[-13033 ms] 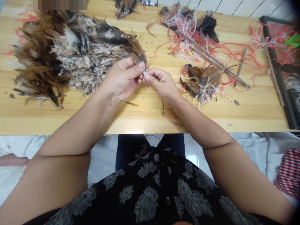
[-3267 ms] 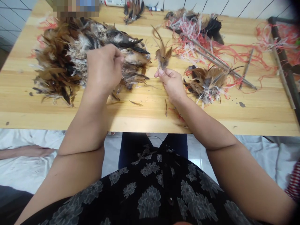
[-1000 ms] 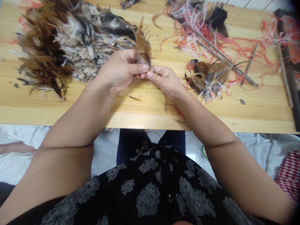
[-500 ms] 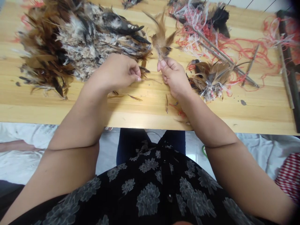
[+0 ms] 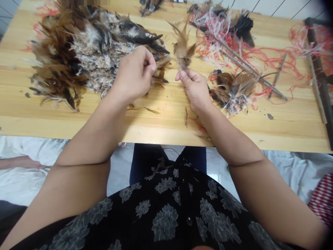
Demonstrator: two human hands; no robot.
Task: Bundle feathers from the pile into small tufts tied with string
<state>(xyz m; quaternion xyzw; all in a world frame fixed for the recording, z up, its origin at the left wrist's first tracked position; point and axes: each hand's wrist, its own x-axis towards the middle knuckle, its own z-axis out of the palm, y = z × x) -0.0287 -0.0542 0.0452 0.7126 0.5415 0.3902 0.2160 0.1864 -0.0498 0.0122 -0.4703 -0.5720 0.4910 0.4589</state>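
A small bunch of brown feathers (image 5: 183,48) stands up from my right hand (image 5: 195,86), its quill ends pinched between thumb and fingers. My left hand (image 5: 136,71) hovers at the right side of a big pile of brown, black and whitish feathers (image 5: 97,52), covering part of it. Its thumb and index finger are pressed together; whether anything is between them I cannot make out. Just right of my right hand lies a tied clump of feathers (image 5: 234,86) with whitish ends and red strands. A few loose feathers (image 5: 151,110) are scattered on the wood below my hands.
Red and white plastic strings (image 5: 215,34) tangle at the back right of the wooden table (image 5: 166,132). Thin sticks (image 5: 244,62) lie across them. A dark frame (image 5: 318,69) stands at the right edge. Another person's arm (image 5: 20,162) shows at lower left.
My left hand has moved up and slightly left, closer over the feather pile. My right hand keeps the bunch almost in place, a little lower. The whole view has shifted slightly.
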